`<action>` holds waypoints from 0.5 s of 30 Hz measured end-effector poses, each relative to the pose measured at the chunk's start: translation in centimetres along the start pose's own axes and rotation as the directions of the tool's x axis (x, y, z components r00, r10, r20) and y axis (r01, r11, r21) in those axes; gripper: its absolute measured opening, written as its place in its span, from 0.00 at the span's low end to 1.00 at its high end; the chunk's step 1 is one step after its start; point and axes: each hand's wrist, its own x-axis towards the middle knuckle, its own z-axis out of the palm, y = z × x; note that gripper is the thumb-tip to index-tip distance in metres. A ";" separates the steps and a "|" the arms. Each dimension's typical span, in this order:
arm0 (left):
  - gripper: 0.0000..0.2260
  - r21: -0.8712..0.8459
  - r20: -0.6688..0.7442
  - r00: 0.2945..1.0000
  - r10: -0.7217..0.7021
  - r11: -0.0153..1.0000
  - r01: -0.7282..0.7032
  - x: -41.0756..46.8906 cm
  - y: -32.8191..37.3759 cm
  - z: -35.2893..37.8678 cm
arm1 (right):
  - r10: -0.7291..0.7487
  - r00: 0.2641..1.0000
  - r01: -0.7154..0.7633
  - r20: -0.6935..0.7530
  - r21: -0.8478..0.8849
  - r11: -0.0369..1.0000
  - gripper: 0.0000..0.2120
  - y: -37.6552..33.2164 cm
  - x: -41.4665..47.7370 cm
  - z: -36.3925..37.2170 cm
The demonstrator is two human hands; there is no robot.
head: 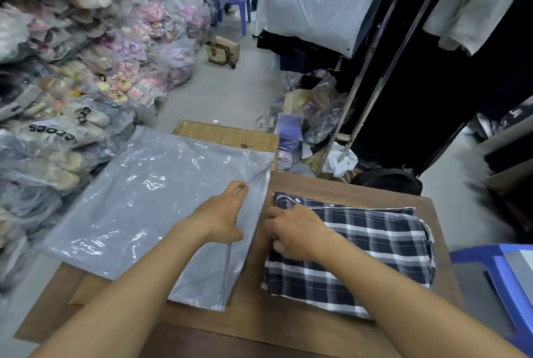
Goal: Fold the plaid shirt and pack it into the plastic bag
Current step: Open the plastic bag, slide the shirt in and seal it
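Observation:
The plaid shirt (372, 251), navy with white checks, lies folded into a rectangle on the right half of the brown table (259, 311). A clear grey plastic bag (150, 201) lies flat on the left, its open edge facing the shirt. My left hand (222, 213) pinches the top layer of the bag's mouth and lifts it slightly. My right hand (294, 233) grips the shirt's left edge, right beside the bag's opening. The shirt is outside the bag.
A cardboard box (230, 135) sits behind the bag. Bagged slippers (72, 83) are piled along the left. A clothes rack (375, 83) with dark garments stands at right, bags of goods at its foot. A blue plastic stool (504, 279) is at the right edge.

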 end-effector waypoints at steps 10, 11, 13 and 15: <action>0.50 -0.107 0.053 0.999 0.012 0.994 -0.006 -0.5 0.5 -0.5 | -0.089 0.977 0.094 -0.191 0.018 0.995 0.06 -1.4 3.6 2.1; 0.50 -0.114 0.047 0.999 0.017 0.993 -0.012 -0.6 0.6 -0.6 | -0.079 0.977 0.089 -0.196 0.043 0.995 0.06 -1.5 4.0 2.8; 0.49 -0.132 0.046 0.998 0.036 0.991 -0.030 -0.9 0.8 -0.6 | -0.023 0.977 0.056 -0.213 0.150 0.987 0.09 -1.8 4.8 4.0; 0.48 -0.147 0.047 0.998 0.040 0.989 -0.032 -1.0 1.0 -0.1 | 0.061 0.980 -0.001 -0.190 0.300 0.954 0.11 -2.1 5.1 4.3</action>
